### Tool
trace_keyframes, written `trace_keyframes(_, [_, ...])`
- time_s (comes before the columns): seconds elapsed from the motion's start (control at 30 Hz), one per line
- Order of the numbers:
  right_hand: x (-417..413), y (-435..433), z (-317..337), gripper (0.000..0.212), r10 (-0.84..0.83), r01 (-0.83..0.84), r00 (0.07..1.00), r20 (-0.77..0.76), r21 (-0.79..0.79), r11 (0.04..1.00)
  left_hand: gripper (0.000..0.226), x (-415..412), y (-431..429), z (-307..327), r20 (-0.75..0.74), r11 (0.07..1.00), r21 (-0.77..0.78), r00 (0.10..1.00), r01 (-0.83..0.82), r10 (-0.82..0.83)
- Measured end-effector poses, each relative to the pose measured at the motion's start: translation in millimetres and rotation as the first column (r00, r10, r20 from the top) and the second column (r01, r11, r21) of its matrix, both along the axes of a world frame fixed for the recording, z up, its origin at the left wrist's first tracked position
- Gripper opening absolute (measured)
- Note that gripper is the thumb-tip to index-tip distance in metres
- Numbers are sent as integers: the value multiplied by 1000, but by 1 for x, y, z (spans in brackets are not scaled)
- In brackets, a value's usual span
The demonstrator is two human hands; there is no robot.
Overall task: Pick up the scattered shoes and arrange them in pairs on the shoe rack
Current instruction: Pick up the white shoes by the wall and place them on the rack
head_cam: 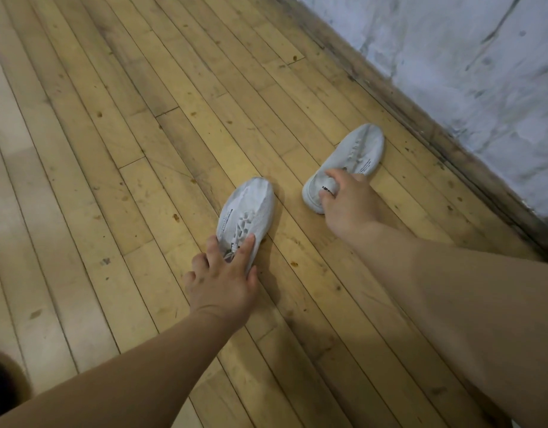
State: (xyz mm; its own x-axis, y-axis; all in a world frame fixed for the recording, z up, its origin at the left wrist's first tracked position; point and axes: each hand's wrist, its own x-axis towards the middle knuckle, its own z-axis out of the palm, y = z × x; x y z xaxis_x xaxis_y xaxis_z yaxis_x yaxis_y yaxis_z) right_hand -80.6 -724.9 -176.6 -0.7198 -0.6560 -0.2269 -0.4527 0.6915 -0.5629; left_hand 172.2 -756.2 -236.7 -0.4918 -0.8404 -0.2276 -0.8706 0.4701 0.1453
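Clearly both shoes are soft, light things: the near white sneaker (248, 205) and the far white sneaker (356, 146) have knit uppers that look as if they would give under a squeeze, with a firmer rubber sole beneath. Both stand sole-down on the wooden floor (112, 149), toes pointing away, apart from one another. The far one lies to the right, nearer the baseboard (390, 97) below the pale wall (467, 72). No shoe rack is in view.

The left hand (223, 285) lies over the heel end of the near sneaker. Its index finger lies straight along the laces and its thumb rests against the right side of the heel. The outer fingers hang off to the left, so the grip does not look closed yet. The right hand (350, 205) is further on, its fingers (336, 173) curled over the collar of the far sneaker and the thumb tucked against the heel.

Judging by the build, the heel collar is the right place to hold. It is the stiffest part of the upper, and a finger or two hooked inside with the thumb outside should carry each shoe easily in one hand. Pinching the knit at the toe would only crumple it, and loose laces could snag or trail. Nothing here is fragile or slippery. The two look like a matching pair, so each hand can bring one to the rack together.
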Motion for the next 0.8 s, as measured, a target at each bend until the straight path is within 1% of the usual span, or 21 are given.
trace_keyframes(0.07, [-5, -7, 7, 47, 50, -47, 999, -17, 115, 992, 60, 0, 0, 0, 0, 1000, 6, 1000, -1, 1])
trace_keyframes(0.13, [-9, -12, 16, 49, 159, -161, 987, 29, 261, 952, 60, -1, 0, 0, -11, 1000, -2, 1000, -9, 9])
trace_keyframes(0.2, [-12, -13, 23, 49, 229, -233, 972, 50, 341, 911, 60, -1, 0, -1, -18, 1000, -18, 1000, -12, 11])
trace_keyframes(0.27, [-13, -10, 23, 43, 220, -221, 975, 39, 327, 919, 61, 0, 0, -3, -13, 1000, -28, 1000, -5, 4])
trace_keyframes(0.37, [0, 10, 17, 37, 182, -180, 983, 14, 236, 955, 62, 2, 1, -4, -17, 1000, -29, 1000, -5, 5])
trace_keyframes(0.47, [38, 53, 10, 32, 224, -224, 974, 20, 152, 963, 62, 2, 0, -4, -27, 1000, -26, 1000, -9, 9])
trace_keyframes(0.5, [54, 70, 10, 29, 237, -243, 970, 57, 153, 958, 62, 3, 1, -4, -25, 1000, -18, 1000, -13, 12])
trace_keyframes(0.57, [85, 105, 17, 29, 196, -233, 956, 219, 160, 959, 62, 2, 1, -3, -22, 1000, -10, 1000, -17, 17])
trace_keyframes(0.6, [97, 118, 22, 30, 151, -201, 945, 289, 154, 967, 62, 2, 1, -3, -21, 1000, -10, 1000, -18, 18])
trace_keyframes(0.63, [104, 126, 26, 32, 104, -153, 944, 313, 136, 979, 62, 2, 2, -3, -20, 1000, -11, 1000, -19, 18])
trace_keyframes(0.7, [109, 127, 26, 40, 15, -43, 964, 265, 99, 994, 62, 0, 2, -2, -24, 1000, -9, 1000, -20, 19])
trace_keyframes(0.73, [109, 121, 23, 49, -7, -20, 964, 266, 99, 995, 62, 0, 1, -2, -28, 1000, -6, 999, -21, 21])
trace_keyframes(0.77, [110, 115, 17, 62, -1, -35, 956, 292, 117, 992, 62, 0, 1, -2, -28, 1000, -4, 999, -22, 21])
trace_keyframes(0.8, [113, 107, 10, 76, 36, -86, 952, 303, 154, 984, 62, -1, 1, -2, -24, 1000, -6, 999, -22, 22])
